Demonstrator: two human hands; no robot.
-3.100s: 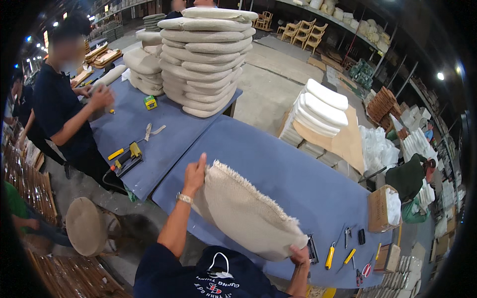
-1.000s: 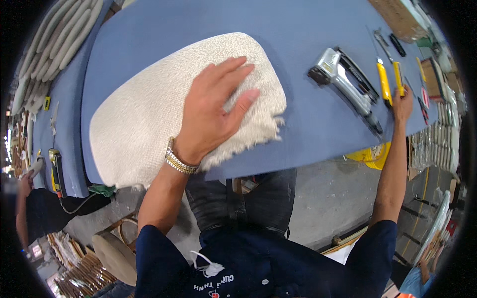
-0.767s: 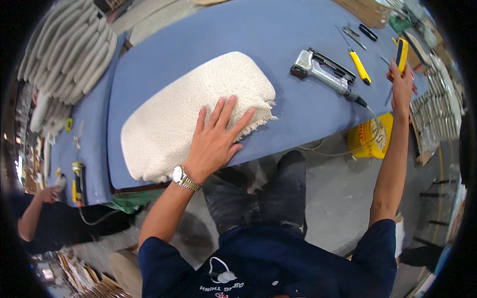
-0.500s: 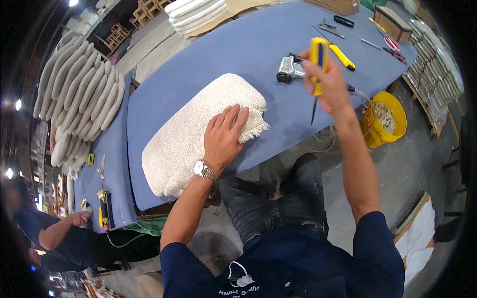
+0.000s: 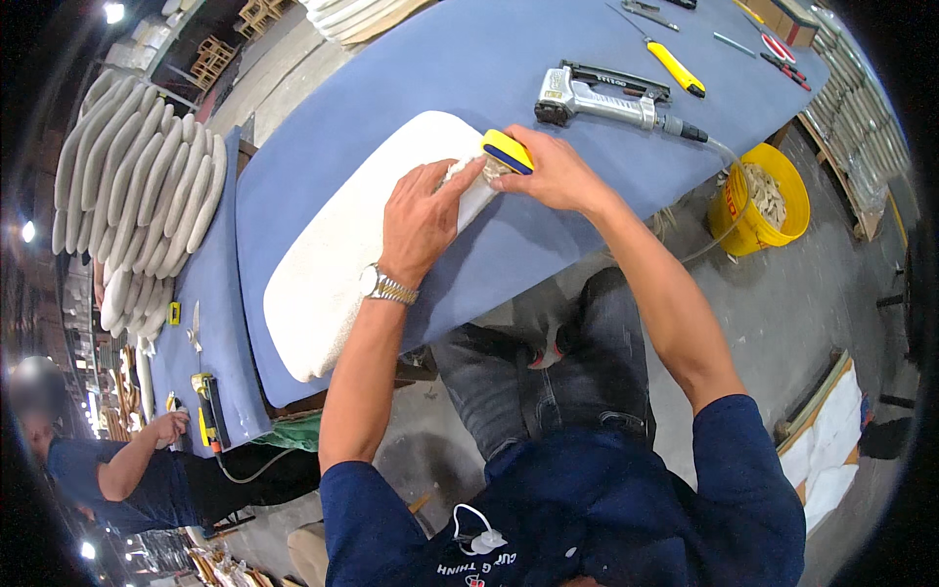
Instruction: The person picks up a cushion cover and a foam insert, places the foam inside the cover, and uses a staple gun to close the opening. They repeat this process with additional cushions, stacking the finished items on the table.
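A cream fabric-covered cushion (image 5: 337,259) lies slantwise on the blue-topped table (image 5: 323,147). My left hand (image 5: 421,217) rests over its right end, fingers bent and pressing at the loose fabric edge. In my right hand (image 5: 559,174) is a screwdriver (image 5: 509,153) with a yellow and blue handle, held against that same corner. Its shaft is hidden by the hands and cloth. Frayed fabric (image 5: 496,169) shows bunched between the two hands. Just beyond my right hand lies a silver staple gun (image 5: 602,106), its air hose running off the table edge.
A yellow utility knife (image 5: 675,68) and red-handled scissors (image 5: 775,45) lie farther back. Beside the table stands a yellow bucket (image 5: 732,217) with scraps in it. Stacked cushions (image 5: 137,176) rise at the left, near another person (image 5: 122,481) and a second air tool (image 5: 207,406).
My right hand has come down and left, bringing the screwdriver from the air to the cushion's corner. My left hand has shifted slightly left, onto the fabric edge. The view has moved a little.
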